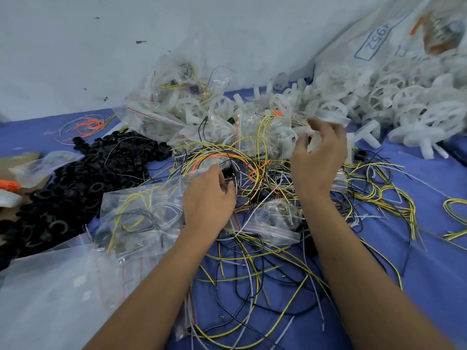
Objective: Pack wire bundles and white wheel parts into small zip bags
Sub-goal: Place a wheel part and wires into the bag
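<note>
A tangle of yellow, black, white and orange wires (pixel 255 173) covers the middle of the blue table. My left hand (pixel 208 198) lies on the tangle, and its curled fingers pinch some wires. My right hand (pixel 318 157) hovers above the wires with fingers spread and loosely bent, holding nothing, just in front of the heap of white wheel parts (pixel 379 104) at the back right. Filled zip bags (pixel 177 104) are piled at the back centre. Another small filled zip bag (pixel 275 223) lies between my forearms. A zip bag with wires (pixel 141 218) lies left of my left hand.
A pile of black rings (pixel 75 188) spreads over the left side. A large printed sack (pixel 394 34) leans at the back right behind the wheels. Empty clear bags (pixel 50 299) lie at the front left. Loose orange wires (pixel 88 126) sit at the back left.
</note>
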Demonstrator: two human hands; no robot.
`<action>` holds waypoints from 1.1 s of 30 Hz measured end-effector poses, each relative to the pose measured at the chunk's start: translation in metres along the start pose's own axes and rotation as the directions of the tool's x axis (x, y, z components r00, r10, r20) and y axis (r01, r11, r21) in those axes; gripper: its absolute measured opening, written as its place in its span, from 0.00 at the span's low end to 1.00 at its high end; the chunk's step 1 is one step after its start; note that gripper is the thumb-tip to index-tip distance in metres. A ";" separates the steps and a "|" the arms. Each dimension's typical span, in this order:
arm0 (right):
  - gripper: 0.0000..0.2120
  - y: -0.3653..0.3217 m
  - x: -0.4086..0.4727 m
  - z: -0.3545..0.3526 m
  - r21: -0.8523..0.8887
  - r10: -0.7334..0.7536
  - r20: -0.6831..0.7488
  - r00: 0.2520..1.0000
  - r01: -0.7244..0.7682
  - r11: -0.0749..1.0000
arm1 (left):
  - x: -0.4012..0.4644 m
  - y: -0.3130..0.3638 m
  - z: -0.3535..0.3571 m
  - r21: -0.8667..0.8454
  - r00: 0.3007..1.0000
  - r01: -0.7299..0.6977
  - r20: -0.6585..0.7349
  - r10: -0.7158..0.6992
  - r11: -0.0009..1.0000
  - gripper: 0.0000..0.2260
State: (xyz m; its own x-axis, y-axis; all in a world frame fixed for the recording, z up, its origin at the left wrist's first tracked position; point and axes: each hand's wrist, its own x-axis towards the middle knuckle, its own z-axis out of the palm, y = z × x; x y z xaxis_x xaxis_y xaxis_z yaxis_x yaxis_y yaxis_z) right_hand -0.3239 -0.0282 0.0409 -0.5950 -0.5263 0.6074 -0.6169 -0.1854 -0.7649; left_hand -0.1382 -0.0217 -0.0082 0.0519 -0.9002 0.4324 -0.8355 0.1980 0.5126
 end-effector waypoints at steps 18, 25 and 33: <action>0.10 -0.039 -0.061 0.036 0.619 0.283 0.648 0.707 -0.706 0.346 | 0.012 -0.007 -0.011 0.230 0.981 0.143 0.096 -0.169 0.963 0.13; 0.04 -0.035 -0.060 0.027 0.633 0.186 0.717 0.672 -0.739 0.229 | 0.014 -0.013 -0.015 0.110 0.979 0.147 0.128 -0.161 0.983 0.16; 0.05 -0.017 -0.065 0.043 0.357 0.289 0.574 0.766 -0.552 0.753 | 0.018 -0.024 -0.021 0.043 0.978 -0.105 0.187 0.095 0.994 0.10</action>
State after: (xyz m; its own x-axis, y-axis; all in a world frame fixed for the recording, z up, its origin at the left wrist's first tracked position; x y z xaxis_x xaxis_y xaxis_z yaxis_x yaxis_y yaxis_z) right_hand -0.2525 -0.0263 0.0054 -0.3390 -0.9329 0.1212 0.0476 -0.1456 -0.9882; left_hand -0.1057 -0.0347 0.0028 -0.1310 -0.9338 0.3330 -0.8593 0.2744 0.4316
